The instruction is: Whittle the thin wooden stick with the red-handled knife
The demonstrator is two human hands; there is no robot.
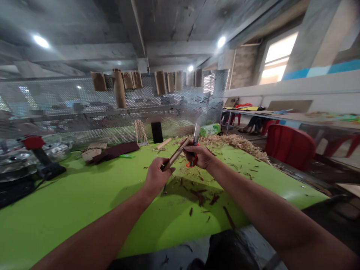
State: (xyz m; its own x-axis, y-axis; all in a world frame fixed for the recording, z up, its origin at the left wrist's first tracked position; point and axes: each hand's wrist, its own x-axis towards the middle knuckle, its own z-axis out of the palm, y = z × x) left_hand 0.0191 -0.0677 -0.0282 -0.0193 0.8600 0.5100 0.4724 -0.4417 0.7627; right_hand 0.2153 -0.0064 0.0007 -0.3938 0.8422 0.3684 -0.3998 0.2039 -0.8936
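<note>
A narrow brown wooden stick [177, 153] is held at a slant above the green table [92, 195]. Around its lower end my left hand [159, 173] is closed. My right hand [198, 154] is closed on a red-handled knife [196, 135], whose pale blade points upward, and its fingers touch the stick's upper end. Part of the red handle is covered by the fingers. Dark shavings [200, 197] lie on the table below both hands.
A heap of pale shavings [244, 145] lines the right rear edge. Behind stand a black phone-like slab [156, 132] and a green packet [210, 129]. Dark brown sheets [116, 152] and a red-topped tool [41, 153] are at left. A red chair [289, 147] stands at right.
</note>
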